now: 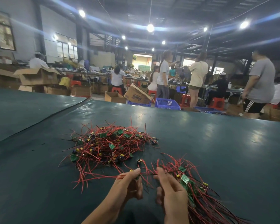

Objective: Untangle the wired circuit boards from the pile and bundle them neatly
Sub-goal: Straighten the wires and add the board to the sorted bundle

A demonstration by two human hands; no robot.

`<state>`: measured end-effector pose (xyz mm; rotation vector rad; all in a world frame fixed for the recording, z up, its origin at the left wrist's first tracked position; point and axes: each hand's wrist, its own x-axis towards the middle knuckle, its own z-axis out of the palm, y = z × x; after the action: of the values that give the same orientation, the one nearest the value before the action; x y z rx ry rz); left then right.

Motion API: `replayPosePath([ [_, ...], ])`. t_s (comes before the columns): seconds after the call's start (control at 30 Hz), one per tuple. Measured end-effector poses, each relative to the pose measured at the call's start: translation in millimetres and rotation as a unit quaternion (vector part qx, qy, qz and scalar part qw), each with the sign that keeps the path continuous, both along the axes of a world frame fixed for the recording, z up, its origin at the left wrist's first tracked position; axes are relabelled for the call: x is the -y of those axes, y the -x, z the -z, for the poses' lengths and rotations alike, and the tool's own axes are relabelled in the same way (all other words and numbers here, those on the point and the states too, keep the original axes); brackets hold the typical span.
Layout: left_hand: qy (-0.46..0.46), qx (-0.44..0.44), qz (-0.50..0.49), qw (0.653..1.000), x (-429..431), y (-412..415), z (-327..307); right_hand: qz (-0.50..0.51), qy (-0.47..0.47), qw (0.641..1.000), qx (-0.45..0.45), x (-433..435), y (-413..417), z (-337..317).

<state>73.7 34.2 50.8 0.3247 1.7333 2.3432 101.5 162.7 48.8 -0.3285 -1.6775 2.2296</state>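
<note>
Mid-untangle step: pinched one thin black-and-red wire lead [148,174] taut between fingers of left hand [129,183] and right hand [171,191], near tangled pile of red-wired green circuit boards [110,146] on dark green counter [217,143]. Also gripped sorted bundle [192,191] in right. Next, probably: tease free gently, add to bundle.

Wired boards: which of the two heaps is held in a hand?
The lower-right bundle, gripped by the right hand; the larger pile lies loose on the table.
</note>
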Motion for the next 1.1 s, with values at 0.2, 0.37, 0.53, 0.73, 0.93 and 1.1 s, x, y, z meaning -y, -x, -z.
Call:
replayPosePath([
  [0.2, 0.049, 0.015, 0.069, 0.996, -1, -1, 3, -0.072, -0.097, 0.993, -0.010, 20, -7, 0],
  [0.37, 0.110, -0.013, 0.021, 0.994, -2, -3, 0, -0.011, -0.170, 0.985, 0.011, 18, -9, -1],
  [0.53, 0.122, -0.040, -0.048, 0.991, 0, -1, -3, -0.013, -0.142, 0.989, 0.036, 17, -7, -1],
  [0.73, 0.120, -0.055, 0.009, 0.991, -1, -1, -2, -0.038, -0.092, 0.988, 0.117, 22, -9, -2],
  [0.93, 0.132, -0.070, -0.019, 0.989, 3, 3, -1, -0.041, -0.074, 0.987, 0.138, 21, -8, -3],
  [1.1, 0.208, -0.137, -0.199, 0.948, 27, 22, 5, 0.002, 0.069, 0.990, 0.119, 3, -2, 0],
])
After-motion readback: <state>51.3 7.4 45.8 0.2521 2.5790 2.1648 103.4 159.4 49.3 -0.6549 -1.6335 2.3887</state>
